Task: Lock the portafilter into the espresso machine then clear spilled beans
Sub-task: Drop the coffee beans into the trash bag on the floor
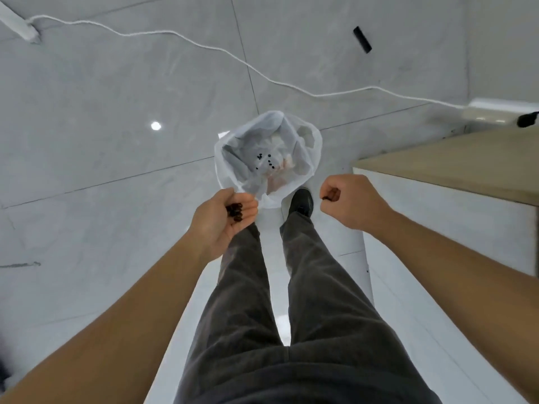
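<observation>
Head view, only one. Person stands over a bin with a white bag liner (309, 158), looking straight down past both legs.

Left hand (224, 217): palm up, fingers cupped half-closed around a small pile of coffee beans (234, 212). Roughly six to eight beans show in the palm; exact count unclear since they overlap. Right hand (347, 201): curled into a loose fist, something dark at the thumb-side opening, probably a bean or two, but I cannot tell how many or whether it is clamped tight.

Key relation: the bag mouth lies just ahead of the left fingertips (248, 204), up and slightly right in frame; the fingertips nearly overlap the near rim. From the right fist the mouth lies ahead and to the left, a bit farther off. Left hand is the nearer one. The bag opening is roughly round, no long axis to line up. Likely next move is a forward reach and tip of the left palm, then the right.

Beans already in the bag (267, 162): about eight dark specks on the liner bottom, among crumpled pale waste.

Counts: two hands, one bin, one shoe (302, 201) visible beside the bin's near rim, one white cord (175, 33) across the tile floor, one counter corner (455, 167) beyond the right hand.

Portafilter and espresso machine are out of frame; judging by that, the bean-clearing half is under way.
</observation>
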A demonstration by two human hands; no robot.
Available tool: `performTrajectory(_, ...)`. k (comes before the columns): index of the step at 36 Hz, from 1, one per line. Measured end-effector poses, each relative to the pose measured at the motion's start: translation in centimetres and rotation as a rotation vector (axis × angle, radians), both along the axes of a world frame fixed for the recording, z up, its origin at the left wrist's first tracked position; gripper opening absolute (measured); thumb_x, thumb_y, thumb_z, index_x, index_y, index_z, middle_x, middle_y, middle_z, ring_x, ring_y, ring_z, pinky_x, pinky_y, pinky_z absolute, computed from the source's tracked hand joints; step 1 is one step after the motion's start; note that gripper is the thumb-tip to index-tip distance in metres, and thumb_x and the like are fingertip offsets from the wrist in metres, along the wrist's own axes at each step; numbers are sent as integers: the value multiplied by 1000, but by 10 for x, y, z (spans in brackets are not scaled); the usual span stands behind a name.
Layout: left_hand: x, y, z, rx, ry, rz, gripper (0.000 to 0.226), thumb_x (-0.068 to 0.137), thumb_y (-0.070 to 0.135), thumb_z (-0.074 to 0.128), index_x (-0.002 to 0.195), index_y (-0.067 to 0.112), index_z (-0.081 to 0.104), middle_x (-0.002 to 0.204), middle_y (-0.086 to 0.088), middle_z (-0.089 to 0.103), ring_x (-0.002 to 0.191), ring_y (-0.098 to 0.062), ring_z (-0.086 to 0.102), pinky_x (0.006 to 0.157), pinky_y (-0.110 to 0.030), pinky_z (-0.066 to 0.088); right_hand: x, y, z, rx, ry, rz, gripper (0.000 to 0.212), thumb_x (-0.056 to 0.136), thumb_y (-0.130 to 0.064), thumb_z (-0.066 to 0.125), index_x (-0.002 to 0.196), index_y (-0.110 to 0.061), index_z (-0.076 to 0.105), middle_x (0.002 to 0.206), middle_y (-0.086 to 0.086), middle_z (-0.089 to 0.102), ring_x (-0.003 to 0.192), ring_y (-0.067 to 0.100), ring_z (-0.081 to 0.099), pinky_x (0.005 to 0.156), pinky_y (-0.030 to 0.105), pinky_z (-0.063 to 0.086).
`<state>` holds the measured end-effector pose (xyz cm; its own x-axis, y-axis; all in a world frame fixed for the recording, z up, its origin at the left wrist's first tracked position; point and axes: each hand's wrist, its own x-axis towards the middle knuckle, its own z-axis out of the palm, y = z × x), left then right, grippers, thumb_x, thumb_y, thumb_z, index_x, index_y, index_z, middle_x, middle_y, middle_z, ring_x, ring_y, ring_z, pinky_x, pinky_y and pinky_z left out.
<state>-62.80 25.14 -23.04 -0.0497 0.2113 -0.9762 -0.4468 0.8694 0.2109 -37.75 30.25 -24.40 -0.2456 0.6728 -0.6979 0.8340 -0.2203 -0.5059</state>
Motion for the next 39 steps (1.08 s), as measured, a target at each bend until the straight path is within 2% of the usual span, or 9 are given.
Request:
performTrajectory(3, -11, 7, -21, -5, -30, -126, 39, 100, 23, 41, 83, 1, 70, 68, -6, 70, 69, -18, 70, 64, -28, 59, -12, -1, -22, 6, -15, -34, 17, 76, -8, 67, 72, -24, 61, 65, -15, 57, 61, 3, 54, 56, 14, 40)
performTrajectory(7, -26, 14, -50, -11, -31, -274, 36, 98, 21, 42, 81, 4, 70, 68, -5, 67, 63, -17, 66, 72, -31, 59, -32, -7, -58, -15, -21, -34, 13, 76, -7, 68, 72, -19, 63, 65, -7, 59, 61, 11, 55, 55, 14, 38)
performTrajectory(10, -35, 21, -77, -10, 22, -368, 35, 97, 18, 44, 79, 4, 71, 71, -5, 70, 68, -17, 68, 72, -29, 60, -45, -8, -93, -61, -27, -41, 8, 73, -8, 69, 74, -16, 67, 68, -6, 60, 63, 11, 56, 56, 16, 42)
performTrajectory(16, -43, 31, -130, -26, 77, -454, 35, 99, 18, 43, 88, 1, 72, 86, -9, 72, 80, -20, 69, 79, -31, 60, -58, -9, -144, -104, 10, -19, 8, 72, -9, 68, 76, -16, 69, 68, -16, 58, 63, 1, 56, 57, 15, 43)
performTrajectory(21, -40, 39, -183, -34, 96, -461, 32, 97, 16, 44, 86, 2, 71, 90, -12, 71, 80, -20, 68, 77, -29, 61, -57, -4, -189, -129, 25, 43, 8, 75, -7, 67, 81, -12, 71, 71, -17, 57, 65, 2, 56, 61, 17, 46)
performTrajectory(26, -37, 45, -228, -56, 61, -521, 24, 92, 15, 54, 87, 4, 74, 92, -10, 76, 88, -21, 73, 77, -28, 60, -54, 7, -225, -113, 17, 3, 6, 75, -6, 68, 80, -9, 71, 67, -17, 57, 61, 0, 54, 58, 11, 41)
performTrajectory(33, -28, 60, -275, -31, 7, -511, 17, 89, 14, 61, 87, 5, 75, 81, -5, 79, 83, -17, 75, 71, -25, 60, -58, 27, -266, -111, 43, -103, 7, 76, -5, 68, 80, -8, 73, 65, -12, 60, 59, 3, 56, 58, 13, 46)
performTrajectory(36, -22, 67, -290, -22, -17, -519, 16, 89, 14, 62, 89, 5, 74, 84, -6, 78, 81, -15, 75, 69, -24, 59, -62, 31, -277, -170, 95, -178, 12, 75, -4, 69, 73, -16, 71, 60, -7, 63, 53, 10, 62, 52, 17, 51)
performTrajectory(39, -16, 72, -306, -10, -19, -503, 14, 87, 13, 65, 91, 2, 73, 91, -10, 77, 84, -18, 75, 69, -24, 59, -65, 31, -291, -206, 119, -232, 19, 74, -5, 70, 68, -22, 68, 59, -3, 65, 53, 15, 66, 57, 29, 58)
